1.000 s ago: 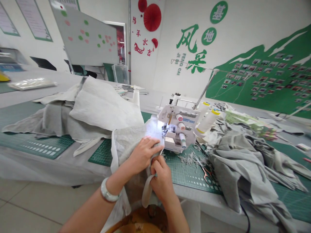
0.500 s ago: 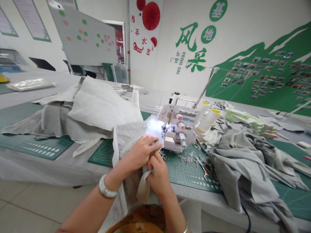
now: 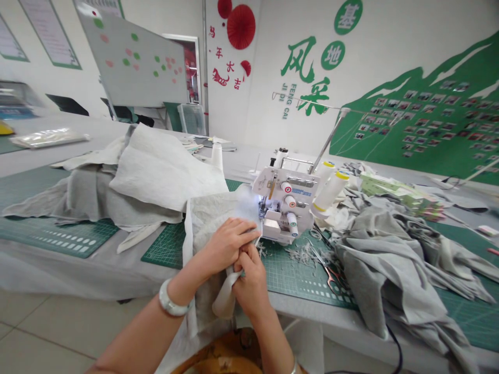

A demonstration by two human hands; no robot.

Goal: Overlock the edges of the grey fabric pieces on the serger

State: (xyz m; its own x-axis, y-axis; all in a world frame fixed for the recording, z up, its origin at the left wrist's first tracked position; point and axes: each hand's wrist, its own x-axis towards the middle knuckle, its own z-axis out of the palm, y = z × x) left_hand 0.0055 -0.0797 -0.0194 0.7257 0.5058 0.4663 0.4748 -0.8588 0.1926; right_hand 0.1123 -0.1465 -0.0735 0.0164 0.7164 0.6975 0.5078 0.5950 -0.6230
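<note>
A light grey piece of fabric point(image 3: 208, 221) lies at the front of a white overlock sewing machine point(image 3: 286, 200), its far end under the lit needle area. My left hand point(image 3: 230, 241) is closed on the fabric's right edge, fingers pointing at the machine. Just below it, my right hand point(image 3: 251, 280) pinches the same edge, and a pale strip of the fabric hangs beside its fingers. The two hands touch or nearly touch. Where the fingertips grip is partly hidden.
Scissors point(image 3: 329, 270) and grey thread scraps point(image 3: 306, 255) lie on the green cutting mat point(image 3: 284, 278) right of the hands. A heap of grey cloth point(image 3: 390, 259) spreads at right, another cloth pile point(image 3: 156, 166) at left. Thread cones point(image 3: 331, 192) stand behind the machine.
The fabric below my hands has shifted slightly, and its hanging strip has swung a little left. Both hands stay nearly in place at the edge.
</note>
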